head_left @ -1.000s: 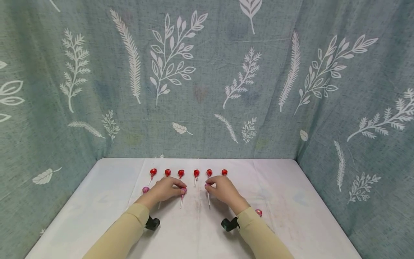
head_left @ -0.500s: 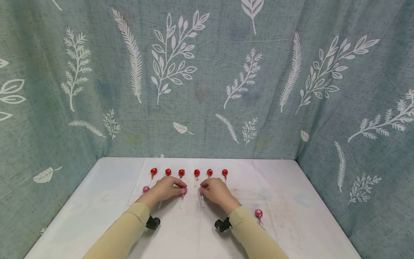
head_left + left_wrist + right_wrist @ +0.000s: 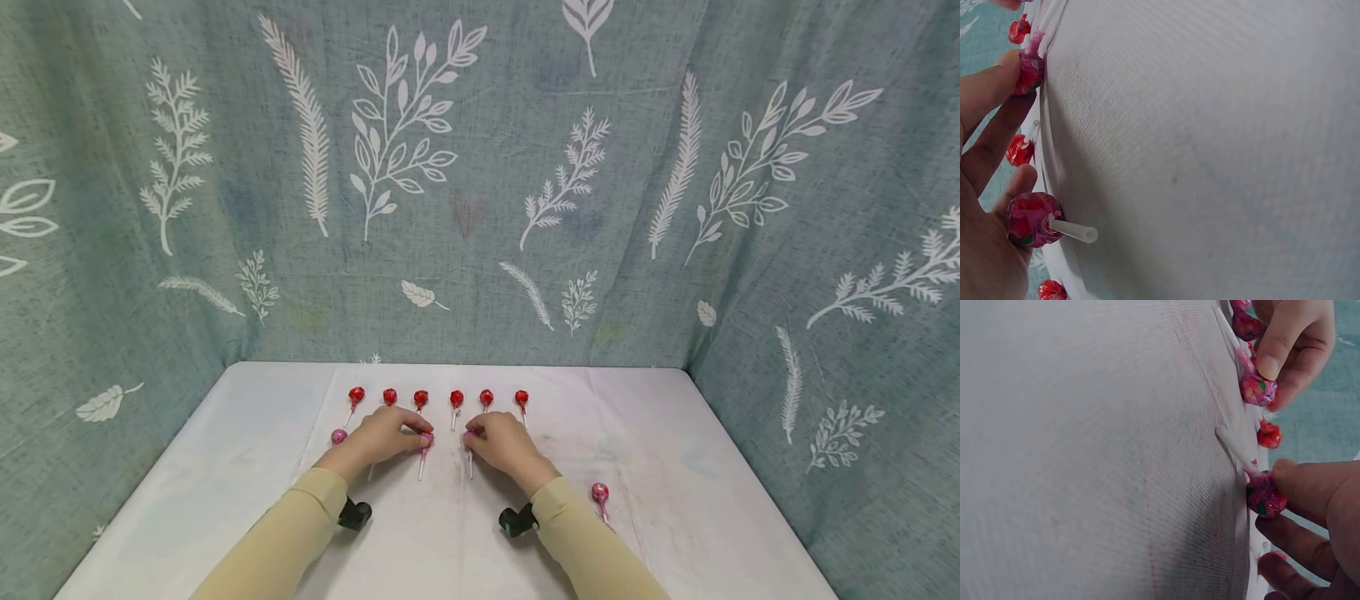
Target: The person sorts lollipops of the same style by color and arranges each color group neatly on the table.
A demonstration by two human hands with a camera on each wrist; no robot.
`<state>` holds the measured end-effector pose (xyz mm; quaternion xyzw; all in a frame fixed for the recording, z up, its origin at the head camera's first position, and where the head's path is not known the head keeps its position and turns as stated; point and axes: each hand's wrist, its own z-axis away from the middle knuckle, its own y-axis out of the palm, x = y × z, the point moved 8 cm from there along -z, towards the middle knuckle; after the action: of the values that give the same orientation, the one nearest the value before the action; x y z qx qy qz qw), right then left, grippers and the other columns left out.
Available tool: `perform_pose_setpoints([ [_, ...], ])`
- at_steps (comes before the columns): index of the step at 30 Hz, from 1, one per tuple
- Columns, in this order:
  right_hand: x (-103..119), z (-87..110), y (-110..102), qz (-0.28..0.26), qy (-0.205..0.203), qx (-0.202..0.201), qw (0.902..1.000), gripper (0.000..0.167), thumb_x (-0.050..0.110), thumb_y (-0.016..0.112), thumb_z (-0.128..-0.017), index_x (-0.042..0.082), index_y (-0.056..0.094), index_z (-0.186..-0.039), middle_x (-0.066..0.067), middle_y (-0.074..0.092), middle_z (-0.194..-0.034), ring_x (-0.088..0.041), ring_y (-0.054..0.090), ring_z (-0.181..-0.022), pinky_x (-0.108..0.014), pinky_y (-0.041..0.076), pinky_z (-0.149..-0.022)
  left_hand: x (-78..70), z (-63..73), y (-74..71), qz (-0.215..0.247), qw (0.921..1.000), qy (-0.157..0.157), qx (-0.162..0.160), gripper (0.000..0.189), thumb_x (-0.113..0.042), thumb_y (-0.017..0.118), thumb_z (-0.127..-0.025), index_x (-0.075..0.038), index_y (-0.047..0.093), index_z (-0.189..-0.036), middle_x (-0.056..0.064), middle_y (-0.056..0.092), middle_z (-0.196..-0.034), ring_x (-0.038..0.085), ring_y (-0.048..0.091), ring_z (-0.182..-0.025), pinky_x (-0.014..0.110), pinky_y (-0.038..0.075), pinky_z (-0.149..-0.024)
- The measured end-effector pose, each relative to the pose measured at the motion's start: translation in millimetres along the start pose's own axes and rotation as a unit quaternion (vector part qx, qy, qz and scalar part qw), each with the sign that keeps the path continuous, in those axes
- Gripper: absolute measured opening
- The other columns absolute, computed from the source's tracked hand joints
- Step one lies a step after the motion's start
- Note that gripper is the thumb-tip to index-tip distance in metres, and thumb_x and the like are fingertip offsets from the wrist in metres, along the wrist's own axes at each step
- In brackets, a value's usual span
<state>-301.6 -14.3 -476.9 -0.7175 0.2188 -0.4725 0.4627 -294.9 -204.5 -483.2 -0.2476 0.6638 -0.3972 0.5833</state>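
Observation:
My left hand [image 3: 392, 437] pinches the head of a pink lollipop [image 3: 1030, 72] between thumb and fingertips, its white stick pointing toward me on the table. Just across a small gap, my right hand [image 3: 501, 443] pinches another pink lollipop [image 3: 1266, 494] by its head, the stick likewise toward me. Both lollipops lie level with each other, below the red row. A further pink lollipop [image 3: 1035, 219] sits close to the left palm in the left wrist view; in the head view that hand hides its head.
Behind the hands, several red lollipops [image 3: 457, 399] form a row across the white table [image 3: 675, 450]. One pink lollipop [image 3: 338, 437] lies left of the left wrist. Another pink lollipop [image 3: 600, 492] lies right of the right forearm. A patterned green curtain [image 3: 465, 292] encloses the back and sides.
My right hand has slid left with its pink lollipop, nearer the left hand's one, uncovering more of the lollipop at the right. In the last half second both hands hold still.

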Motion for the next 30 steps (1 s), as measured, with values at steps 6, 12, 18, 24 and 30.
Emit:
perform_pose_setpoints([
  [6,-2.1,2.8,-4.7,-0.013,-0.007,-0.002,0.9999,0.03,0.032,0.071,-0.092,0.014,0.073,-0.116,0.001,0.071,-0.104,-0.015,0.065,-0.098,-0.036,0.052,-0.086,0.2,0.1,1.6,0.002,1.0,-0.003,0.006,0.016,-0.035,0.078,-0.086,-0.031,0.077,-0.102,-0.017,0.069,-0.102,0.019,0.062,-0.109,0.05,0.046,-0.094],
  [12,0.2,10.5,-15.5,-0.022,-0.023,0.009,0.9995,0.036,0.035,0.07,-0.093,0.013,0.071,-0.122,-0.003,0.07,-0.111,-0.021,0.063,-0.107,-0.04,0.05,-0.092,3.0,-0.5,2.3,0.0,0.9999,-0.008,0.009,0.016,-0.037,0.078,-0.086,-0.034,0.076,-0.101,-0.017,0.069,-0.101,0.018,0.061,-0.109,0.05,0.045,-0.094],
  [18,-3.0,20.9,-32.9,-0.006,-0.043,0.015,0.999,0.034,0.03,0.071,-0.093,0.013,0.07,-0.123,-0.003,0.069,-0.114,-0.022,0.063,-0.106,-0.039,0.051,-0.09,2.7,-3.3,-0.5,0.008,0.9999,-0.01,0.007,0.018,-0.035,0.078,-0.086,-0.031,0.077,-0.103,-0.017,0.068,-0.1,0.018,0.061,-0.108,0.05,0.045,-0.095],
  [24,-14.2,39.2,-46.9,-0.011,-0.059,0.017,0.9981,0.034,0.028,0.07,-0.094,0.012,0.07,-0.124,-0.003,0.069,-0.117,-0.021,0.063,-0.107,-0.04,0.051,-0.09,5.2,-1.8,2.4,0.018,0.9997,-0.013,0.007,0.015,-0.035,0.079,-0.085,-0.033,0.077,-0.101,-0.016,0.068,-0.1,0.016,0.061,-0.107,0.047,0.046,-0.095],
  [30,-30.9,60.0,-67.8,-0.038,-0.076,0.022,0.9962,0.034,0.028,0.068,-0.095,0.012,0.069,-0.125,-0.005,0.068,-0.119,-0.022,0.061,-0.111,-0.043,0.049,-0.093,4.9,-1.2,1.3,0.025,0.9996,-0.008,0.005,0.013,-0.034,0.08,-0.085,-0.035,0.076,-0.097,-0.016,0.068,-0.099,0.015,0.061,-0.106,0.045,0.047,-0.093],
])
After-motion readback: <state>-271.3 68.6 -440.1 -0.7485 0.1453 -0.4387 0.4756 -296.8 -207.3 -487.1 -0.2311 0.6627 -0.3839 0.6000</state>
